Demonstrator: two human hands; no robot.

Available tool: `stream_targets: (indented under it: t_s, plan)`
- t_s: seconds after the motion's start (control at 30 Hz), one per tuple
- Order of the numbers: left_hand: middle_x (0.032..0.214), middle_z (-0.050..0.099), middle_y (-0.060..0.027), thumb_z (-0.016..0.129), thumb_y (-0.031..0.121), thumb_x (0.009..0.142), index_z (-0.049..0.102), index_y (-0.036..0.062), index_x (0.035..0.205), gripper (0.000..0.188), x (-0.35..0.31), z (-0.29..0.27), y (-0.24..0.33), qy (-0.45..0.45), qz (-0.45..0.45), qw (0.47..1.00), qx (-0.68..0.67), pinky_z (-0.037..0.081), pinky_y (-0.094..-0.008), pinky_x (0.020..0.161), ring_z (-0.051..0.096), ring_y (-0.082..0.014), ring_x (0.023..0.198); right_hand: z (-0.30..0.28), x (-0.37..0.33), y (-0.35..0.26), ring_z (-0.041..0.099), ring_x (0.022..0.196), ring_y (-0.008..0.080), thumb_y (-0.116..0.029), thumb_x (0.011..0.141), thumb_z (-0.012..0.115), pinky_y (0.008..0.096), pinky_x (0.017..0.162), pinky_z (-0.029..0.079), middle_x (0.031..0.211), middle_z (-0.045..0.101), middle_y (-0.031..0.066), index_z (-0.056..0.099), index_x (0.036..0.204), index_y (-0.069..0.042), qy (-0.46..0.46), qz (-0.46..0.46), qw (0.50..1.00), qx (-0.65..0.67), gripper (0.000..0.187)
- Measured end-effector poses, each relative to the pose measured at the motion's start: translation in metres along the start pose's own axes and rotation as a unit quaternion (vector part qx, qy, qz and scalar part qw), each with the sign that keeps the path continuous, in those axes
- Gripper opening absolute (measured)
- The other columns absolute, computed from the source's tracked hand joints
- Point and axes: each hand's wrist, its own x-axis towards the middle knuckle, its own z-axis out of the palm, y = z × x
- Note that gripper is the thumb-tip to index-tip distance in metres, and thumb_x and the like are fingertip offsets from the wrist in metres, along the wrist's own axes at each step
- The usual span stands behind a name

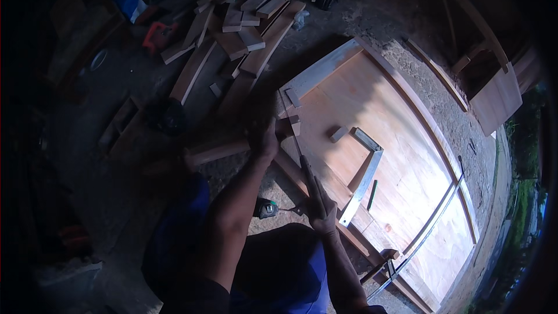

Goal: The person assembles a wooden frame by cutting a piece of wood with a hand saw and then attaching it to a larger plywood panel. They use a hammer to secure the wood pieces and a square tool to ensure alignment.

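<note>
Right grip [322, 216] is clamped round the near end of what looks like a saw [308, 172], seen almost edge-on; left grip [263, 138] is on the wood [224, 150], in shadow, and I cannot tell whether its fingers are closed; the wood reaches over the left edge of the framed panel [398, 168], its end lying just inside that edge, with the blade crossing near the end; for a clean cut, the wood is probably best pressed firmly against the frame, the blade kept square, the strokes long and light, and the left fingers well clear; the wood looks brown, straight and square-edged, paler at its lit end; the blade shows as a thin line, darker and thicker toward the right grip.
</note>
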Motion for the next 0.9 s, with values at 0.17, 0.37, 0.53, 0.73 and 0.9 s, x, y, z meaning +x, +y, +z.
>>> stream_targets:
  t_s: [0.17, 0.37, 0.53, 0.73, 0.9]
  plan:
    - [0.118, 0.063, -0.0134, 0.089, 0.033, 0.075, 0.060, 0.0118, 0.113, 0.052, -0.002, -0.012, -0.001, -0.035, -0.001, 0.999, -0.028, 0.037, -0.0621, 0.099, 0.054, -0.0388, 0.121, -0.076, -0.149, -0.064, 0.072, 0.106, 0.0317, -0.001, 0.081, 0.059, 0.0342, 0.080, 0.060, 0.139, 0.062, 0.0212, 0.052, 0.147, -0.001, -0.104, 0.072, 0.976, -0.179, 0.066]
    - [0.118, 0.062, -0.0094, 0.080, 0.026, 0.081, 0.060, 0.0150, 0.111, 0.038, -0.011, -0.009, 0.023, 0.030, 0.007, 0.999, 0.034, 0.036, -0.0624, 0.099, 0.054, -0.0377, 0.121, 0.010, 0.037, 0.012, 0.073, 0.097, 0.0361, -0.007, 0.087, 0.067, 0.0407, 0.073, 0.059, 0.135, 0.061, 0.0268, 0.050, 0.148, -0.005, 0.043, -0.050, 0.997, -0.041, 0.064]
    - [0.121, 0.062, -0.0110, 0.082, 0.028, 0.080, 0.060, 0.0134, 0.110, 0.039, 0.010, 0.001, -0.012, -0.034, -0.001, 0.999, 0.009, 0.037, -0.0629, 0.098, 0.054, -0.0394, 0.121, -0.017, -0.027, -0.016, 0.070, 0.109, 0.0372, -0.002, 0.085, 0.066, 0.0393, 0.086, 0.058, 0.136, 0.061, 0.0253, 0.048, 0.149, -0.004, -0.001, -0.016, 1.000, -0.001, 0.067]
    - [0.120, 0.062, -0.0105, 0.080, 0.034, 0.084, 0.059, 0.0135, 0.111, 0.039, 0.000, -0.017, 0.007, -0.048, 0.003, 0.999, 0.005, 0.037, -0.0628, 0.097, 0.053, -0.0390, 0.121, -0.059, -0.157, -0.023, 0.072, 0.109, 0.0339, -0.004, 0.084, 0.062, 0.0387, 0.082, 0.060, 0.135, 0.065, 0.0193, 0.055, 0.144, -0.003, -0.051, 0.054, 0.992, -0.097, 0.061]
    - [0.121, 0.061, -0.0104, 0.078, 0.027, 0.082, 0.060, 0.0150, 0.115, 0.040, -0.001, -0.023, 0.036, -0.045, -0.008, 0.999, 0.020, 0.034, -0.0628, 0.102, 0.051, -0.0372, 0.125, 0.017, 0.028, 0.023, 0.072, 0.103, 0.0357, -0.002, 0.086, 0.066, 0.0374, 0.082, 0.058, 0.133, 0.064, 0.0236, 0.050, 0.148, -0.005, 0.047, -0.010, 0.999, -0.013, 0.064]
